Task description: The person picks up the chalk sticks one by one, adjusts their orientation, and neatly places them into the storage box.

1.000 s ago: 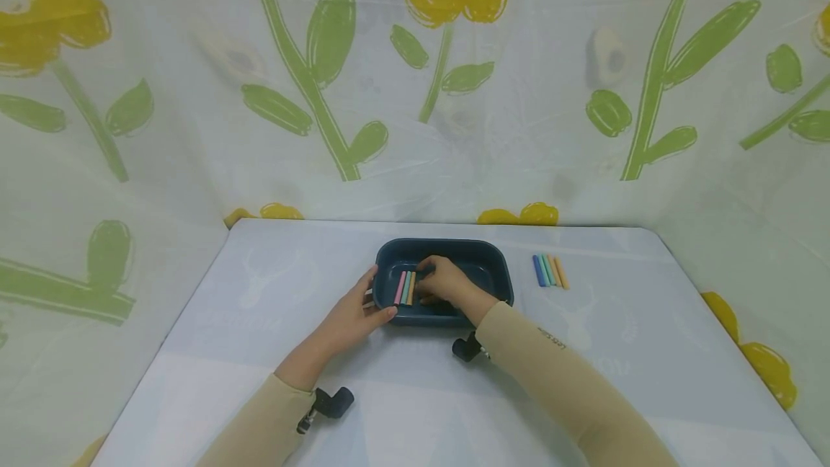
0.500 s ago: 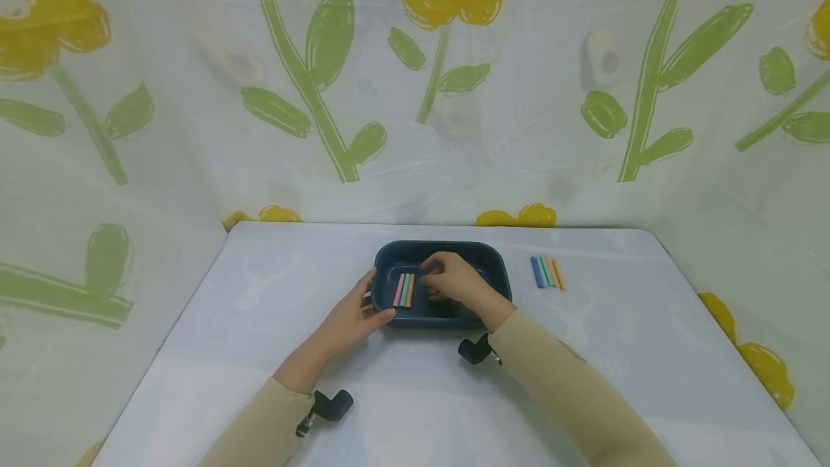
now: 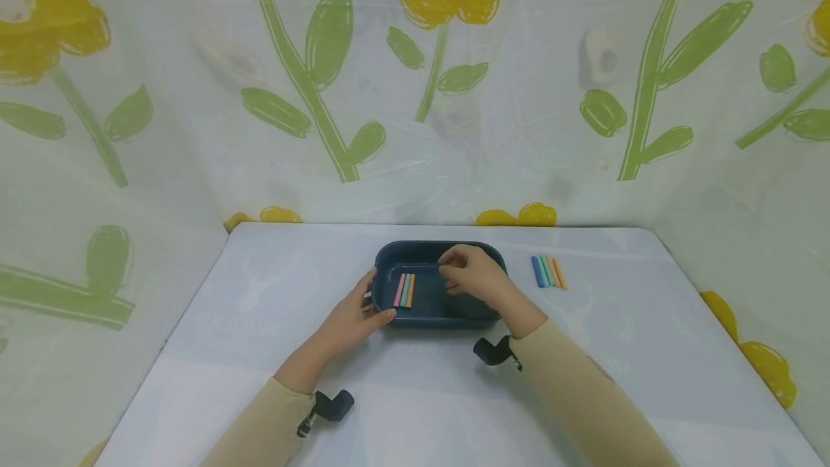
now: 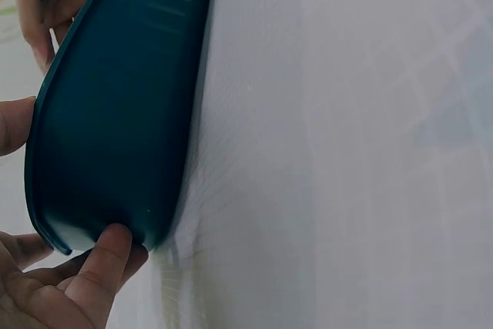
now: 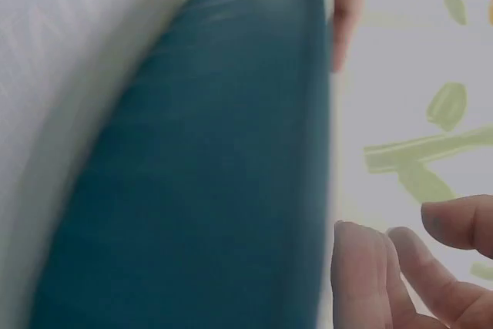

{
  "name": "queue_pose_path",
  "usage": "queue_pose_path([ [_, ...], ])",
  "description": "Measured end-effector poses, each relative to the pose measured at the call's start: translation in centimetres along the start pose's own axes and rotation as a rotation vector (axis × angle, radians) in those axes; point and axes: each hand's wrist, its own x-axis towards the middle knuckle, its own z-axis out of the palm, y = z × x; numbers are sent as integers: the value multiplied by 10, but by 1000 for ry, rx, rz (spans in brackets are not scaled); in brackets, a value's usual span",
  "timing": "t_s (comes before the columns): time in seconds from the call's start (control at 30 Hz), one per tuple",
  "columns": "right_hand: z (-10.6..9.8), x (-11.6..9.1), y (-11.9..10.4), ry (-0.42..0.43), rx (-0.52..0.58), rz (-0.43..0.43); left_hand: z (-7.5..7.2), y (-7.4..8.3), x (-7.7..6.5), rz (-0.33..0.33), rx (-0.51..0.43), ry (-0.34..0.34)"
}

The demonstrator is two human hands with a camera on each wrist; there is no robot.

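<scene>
A dark blue tray [image 3: 447, 321] stands on the table with a pink chalk stick [image 3: 398, 290], a green one [image 3: 405, 290] and an orange one [image 3: 411, 290] side by side in its left half. My left hand [image 3: 353, 318] holds the tray's left end, thumb at the near rim and fingers against the end wall, as the left wrist view also shows. Over the tray's right half is my right hand [image 3: 476, 276], its fingers loosely bent with nothing between them. The right wrist view shows its thumb and fingertips apart beside the tray's blurred outer wall [image 5: 200, 159].
Several more chalk sticks [image 3: 548, 272], blue, green and orange, lie in a row on the white table [image 3: 415, 395] right of the tray. A flower-patterned cloth [image 3: 519, 143] hangs behind and at the sides.
My right hand has drawn away from the chalk sticks, moving right and lifting a little inside the tray. My left hand keeps its place on the tray's end.
</scene>
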Motion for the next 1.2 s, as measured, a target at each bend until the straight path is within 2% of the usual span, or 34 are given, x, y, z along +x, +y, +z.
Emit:
queue_pose_path([
  [0.37, -25, -19, 5, 42, 10, -15, 1, -3, 1, 10, 6, 4],
  [0.73, -49, -42, 11, 108, 63, -110, 1, -4, 3, 9, 8, 6],
  [0.97, -70, -51, 18, 179, 11, -117, -1, -2, 4, 1, 23, 12],
  [1.2, -90, -53, 34, 264, -40, -120, -2, -3, 6, -7, 27, 11],
])
